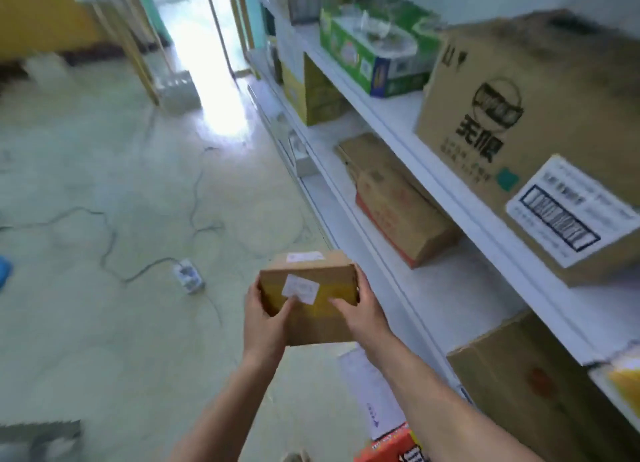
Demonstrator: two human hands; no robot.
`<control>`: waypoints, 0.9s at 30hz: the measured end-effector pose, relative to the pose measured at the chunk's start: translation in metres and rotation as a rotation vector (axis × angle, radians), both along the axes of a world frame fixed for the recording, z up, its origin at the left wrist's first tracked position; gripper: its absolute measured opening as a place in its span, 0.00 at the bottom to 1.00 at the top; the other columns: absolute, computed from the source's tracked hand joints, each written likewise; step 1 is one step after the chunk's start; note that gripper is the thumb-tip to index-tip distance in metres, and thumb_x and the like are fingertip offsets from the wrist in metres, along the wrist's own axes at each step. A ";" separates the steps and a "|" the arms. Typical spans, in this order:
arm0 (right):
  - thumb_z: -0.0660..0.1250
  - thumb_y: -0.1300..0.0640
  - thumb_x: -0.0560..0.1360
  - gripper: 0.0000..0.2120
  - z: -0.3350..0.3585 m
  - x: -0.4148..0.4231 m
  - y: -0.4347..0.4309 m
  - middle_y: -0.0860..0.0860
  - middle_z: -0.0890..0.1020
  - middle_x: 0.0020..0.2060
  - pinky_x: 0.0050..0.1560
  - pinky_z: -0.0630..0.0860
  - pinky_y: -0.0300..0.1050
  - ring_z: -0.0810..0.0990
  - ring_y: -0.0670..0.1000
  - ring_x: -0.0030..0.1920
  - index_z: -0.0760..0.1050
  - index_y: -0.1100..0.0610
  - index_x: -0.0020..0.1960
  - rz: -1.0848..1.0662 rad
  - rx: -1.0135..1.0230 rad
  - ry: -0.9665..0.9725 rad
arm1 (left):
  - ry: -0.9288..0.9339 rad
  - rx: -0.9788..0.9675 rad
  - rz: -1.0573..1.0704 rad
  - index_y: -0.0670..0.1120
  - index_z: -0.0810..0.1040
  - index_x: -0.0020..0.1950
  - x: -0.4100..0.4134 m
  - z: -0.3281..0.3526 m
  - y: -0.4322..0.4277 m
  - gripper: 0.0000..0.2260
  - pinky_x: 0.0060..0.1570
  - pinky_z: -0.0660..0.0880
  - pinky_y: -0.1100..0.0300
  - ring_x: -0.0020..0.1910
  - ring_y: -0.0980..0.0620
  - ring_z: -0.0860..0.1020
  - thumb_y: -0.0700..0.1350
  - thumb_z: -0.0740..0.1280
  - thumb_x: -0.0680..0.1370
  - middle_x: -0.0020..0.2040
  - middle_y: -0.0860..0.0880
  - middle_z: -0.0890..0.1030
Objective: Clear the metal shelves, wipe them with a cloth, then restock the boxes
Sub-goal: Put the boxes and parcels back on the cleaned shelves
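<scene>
Progress: hard to call from this view. Small cardboard box (308, 295) sits at 6 o'clock, over the floor and just clear of the shelf fronts. Left hand (265, 317) grips its near-left corner, thumb across the top by the white label. Right hand (360, 311) clamps the right side, thumb on top.

Metal shelves (398, 111) run from 12 round to 5 o'clock and carry plenty:
- green pack (374, 56) at 1
- large printed carton (519, 115) at 2
- brown box (398, 201) one tier down at 3
- another carton (540, 392) at 5

Bare white shelf shows between them. No cloth in sight.

Cannot tell whether this box is coming off or going back. Judgement: if clearing, most of the job is left; if restocking, it is close to done.
</scene>
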State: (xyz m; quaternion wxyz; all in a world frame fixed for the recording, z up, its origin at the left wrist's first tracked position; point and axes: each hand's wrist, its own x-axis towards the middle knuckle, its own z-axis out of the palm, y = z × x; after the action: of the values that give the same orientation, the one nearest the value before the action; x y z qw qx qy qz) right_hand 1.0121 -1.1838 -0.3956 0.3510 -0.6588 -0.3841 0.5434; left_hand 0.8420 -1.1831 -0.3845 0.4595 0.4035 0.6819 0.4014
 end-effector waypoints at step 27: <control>0.75 0.63 0.75 0.39 0.450 -0.530 -0.530 0.36 0.78 0.62 0.52 0.83 0.45 0.79 0.46 0.60 0.61 0.43 0.79 1.134 1.121 0.844 | 0.642 0.935 1.090 0.58 0.64 0.76 -0.389 0.454 -0.717 0.33 0.58 0.80 0.54 0.63 0.60 0.78 0.45 0.75 0.75 0.64 0.61 0.79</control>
State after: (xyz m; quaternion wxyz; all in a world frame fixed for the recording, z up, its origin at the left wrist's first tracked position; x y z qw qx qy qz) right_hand 0.4825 -1.7142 0.0544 0.4118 0.1516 -0.6992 0.5645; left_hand 0.4534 -1.9005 0.0699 -0.2388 0.2599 0.6435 0.6792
